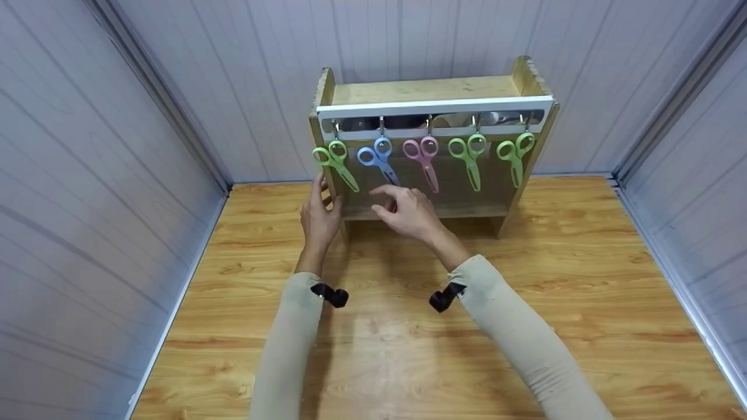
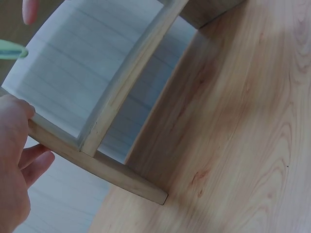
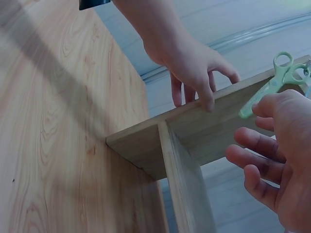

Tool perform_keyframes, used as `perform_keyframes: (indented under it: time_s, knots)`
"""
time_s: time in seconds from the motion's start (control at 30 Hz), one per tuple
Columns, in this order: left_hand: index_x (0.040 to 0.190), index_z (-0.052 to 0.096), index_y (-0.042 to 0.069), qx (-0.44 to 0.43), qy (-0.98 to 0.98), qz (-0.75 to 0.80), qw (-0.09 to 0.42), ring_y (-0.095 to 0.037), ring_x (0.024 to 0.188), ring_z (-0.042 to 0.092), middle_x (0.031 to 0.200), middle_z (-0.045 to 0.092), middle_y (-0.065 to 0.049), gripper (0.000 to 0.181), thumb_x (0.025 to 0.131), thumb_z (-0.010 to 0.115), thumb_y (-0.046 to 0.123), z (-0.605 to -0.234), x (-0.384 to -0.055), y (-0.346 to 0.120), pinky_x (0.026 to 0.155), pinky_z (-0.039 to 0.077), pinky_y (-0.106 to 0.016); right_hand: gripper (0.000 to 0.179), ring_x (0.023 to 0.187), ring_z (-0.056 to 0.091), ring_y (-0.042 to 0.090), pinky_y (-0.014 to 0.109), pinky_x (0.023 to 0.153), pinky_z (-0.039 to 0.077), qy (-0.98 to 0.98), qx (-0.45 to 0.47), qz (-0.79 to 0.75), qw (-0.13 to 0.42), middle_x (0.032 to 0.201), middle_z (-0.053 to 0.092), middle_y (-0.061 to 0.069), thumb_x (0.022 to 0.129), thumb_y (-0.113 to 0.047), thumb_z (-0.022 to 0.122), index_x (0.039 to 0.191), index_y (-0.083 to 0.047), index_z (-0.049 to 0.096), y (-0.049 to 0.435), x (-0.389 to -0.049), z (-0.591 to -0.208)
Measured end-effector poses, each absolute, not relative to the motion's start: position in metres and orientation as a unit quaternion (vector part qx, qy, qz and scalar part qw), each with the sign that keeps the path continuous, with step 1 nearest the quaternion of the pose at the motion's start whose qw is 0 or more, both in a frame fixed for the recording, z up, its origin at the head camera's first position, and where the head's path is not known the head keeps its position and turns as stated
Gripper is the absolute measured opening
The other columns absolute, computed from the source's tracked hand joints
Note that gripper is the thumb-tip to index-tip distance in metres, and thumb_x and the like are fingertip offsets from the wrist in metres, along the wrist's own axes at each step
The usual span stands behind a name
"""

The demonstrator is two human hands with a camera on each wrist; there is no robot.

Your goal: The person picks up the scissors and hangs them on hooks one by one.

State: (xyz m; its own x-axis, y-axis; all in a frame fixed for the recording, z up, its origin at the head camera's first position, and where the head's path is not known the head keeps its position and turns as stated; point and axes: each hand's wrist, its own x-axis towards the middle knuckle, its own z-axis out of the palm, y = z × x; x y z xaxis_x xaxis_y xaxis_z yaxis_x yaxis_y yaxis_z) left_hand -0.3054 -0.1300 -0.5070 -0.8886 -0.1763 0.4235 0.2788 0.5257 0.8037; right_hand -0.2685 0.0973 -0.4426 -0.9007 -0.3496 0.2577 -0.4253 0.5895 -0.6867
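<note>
A small wooden rack stands against the back wall with scissors on its front hooks. On its left side panel, my left hand holds the edge, thumb on the inner face and fingers outside. Loosely curled and holding nothing, my right hand is in front of the rack, just below the blue scissors, whose tip it partly hides. Green scissors hang at the far left, above my left hand. Pink scissors are in the middle, with green scissors and another green pair to the right.
A white-edged strip with a shiny face carries the hooks along the rack's top front. Lower down, a shelf board joins the side panels. Ribbed pale walls enclose the wood-grain surface on the left, back and right.
</note>
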Motion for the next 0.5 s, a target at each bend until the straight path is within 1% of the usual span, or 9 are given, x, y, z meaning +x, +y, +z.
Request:
perform_keyframes:
  time_s: [0.1,0.27,0.37,0.5]
  knots:
    - [0.164,0.055,0.015,-0.026,-0.839,-0.490,0.236,-0.042,0.131,0.079,0.144,0.076,-0.022,0.064,0.103,0.073,0.007,-0.507,-0.303,-0.132,0.106,0.070,-0.053,0.034,0.079,0.073,0.021,0.028,0.068,0.050,-0.890,0.221,0.395,0.053,0.091,0.082,0.011,0.108,-0.025,0.072,0.138,-0.010,0.079,0.104,-0.266,-0.444]
    - [0.161,0.059,0.021,-0.016,-0.844,-0.476,0.246,-0.039,0.109,0.087,0.137,0.082,-0.016,0.062,0.101,0.073,0.013,-0.506,-0.298,-0.134,0.093,0.073,-0.056,0.032,0.085,0.077,0.025,0.032,0.073,0.055,-0.896,0.218,0.382,0.062,0.095,0.084,0.010,0.107,-0.026,0.072,0.134,-0.012,0.080,0.116,-0.261,-0.445]
    - [0.156,0.064,0.020,-0.016,-0.849,-0.460,0.259,-0.036,0.101,0.088,0.134,0.084,-0.013,0.058,0.099,0.073,0.014,-0.503,-0.294,-0.134,0.086,0.072,-0.058,0.030,0.088,0.078,0.026,0.035,0.076,0.059,-0.897,0.220,0.378,0.065,0.098,0.085,0.010,0.108,-0.026,0.071,0.133,-0.013,0.081,0.124,-0.257,-0.444]
    - [0.152,0.068,0.015,-0.027,-0.852,-0.441,0.281,-0.033,0.097,0.089,0.130,0.086,-0.012,0.053,0.099,0.073,0.014,-0.498,-0.290,-0.133,0.083,0.072,-0.057,0.028,0.089,0.078,0.028,0.041,0.080,0.062,-0.897,0.221,0.374,0.082,0.102,0.085,0.011,0.109,-0.025,0.071,0.131,-0.012,0.082,0.137,-0.252,-0.440]
